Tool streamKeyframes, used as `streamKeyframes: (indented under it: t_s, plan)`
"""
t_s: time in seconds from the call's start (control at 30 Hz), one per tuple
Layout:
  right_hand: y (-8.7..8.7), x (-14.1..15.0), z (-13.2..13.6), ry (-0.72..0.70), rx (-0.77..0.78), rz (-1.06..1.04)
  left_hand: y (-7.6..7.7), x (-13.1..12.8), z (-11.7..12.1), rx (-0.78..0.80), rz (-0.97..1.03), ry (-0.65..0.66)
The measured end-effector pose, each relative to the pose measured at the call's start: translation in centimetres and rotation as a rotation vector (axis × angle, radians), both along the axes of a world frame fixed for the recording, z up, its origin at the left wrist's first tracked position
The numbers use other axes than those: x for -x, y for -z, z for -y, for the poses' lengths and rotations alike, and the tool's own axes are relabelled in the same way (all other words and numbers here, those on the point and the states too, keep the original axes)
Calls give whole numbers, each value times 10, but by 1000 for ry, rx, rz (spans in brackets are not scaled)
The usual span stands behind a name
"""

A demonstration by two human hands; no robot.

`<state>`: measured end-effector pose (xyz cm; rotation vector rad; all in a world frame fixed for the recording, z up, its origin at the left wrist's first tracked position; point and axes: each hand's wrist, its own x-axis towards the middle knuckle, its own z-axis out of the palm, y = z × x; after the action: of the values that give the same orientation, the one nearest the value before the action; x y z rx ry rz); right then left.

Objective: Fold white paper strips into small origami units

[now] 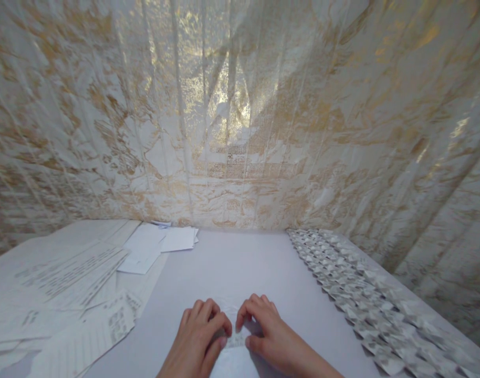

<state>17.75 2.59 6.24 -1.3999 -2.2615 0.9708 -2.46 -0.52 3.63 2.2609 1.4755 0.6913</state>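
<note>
My left hand (205, 332) and my right hand (268, 332) face each other low in the middle of the table. Between them is a small piece of printed paper (237, 340), with faint marks across it. My left thumb and index finger pinch together at its left side. At its right side, my right thumb and bent index finger close on it. The fingers partly cover the paper, so its full shape is hidden. Below it, a pale white surface (234, 363) reaches the frame's bottom edge; I cannot tell whether it is the same paper.
Printed paper sheets and strips (82, 336) lie overlapped on the left. Blank white paper pieces (179, 239) sit at the back left. Rows of small folded paper pieces (362, 299) run along the right side of the table (240, 268). A gold-patterned curtain (240, 115) hangs behind.
</note>
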Motion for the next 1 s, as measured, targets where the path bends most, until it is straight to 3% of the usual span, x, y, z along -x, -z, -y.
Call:
streamKeyframes:
  t_s: [0.27,0.43,0.67,0.83,1.0]
  plan:
    - [4,-9,-4,-65,-30,-28,1,3,-1,-82,-40,8]
    - [0,-9,-4,-80,-51,-32,1,4,-1,-207,-103,91]
    - [-5,-4,2,-95,-114,52,1,5,-1,-234,-107,108]
    - [-3,3,7,-105,-214,149,2,4,1,-388,-201,133]
    - [10,10,10,-223,-344,307,0,4,2,-564,-259,126]
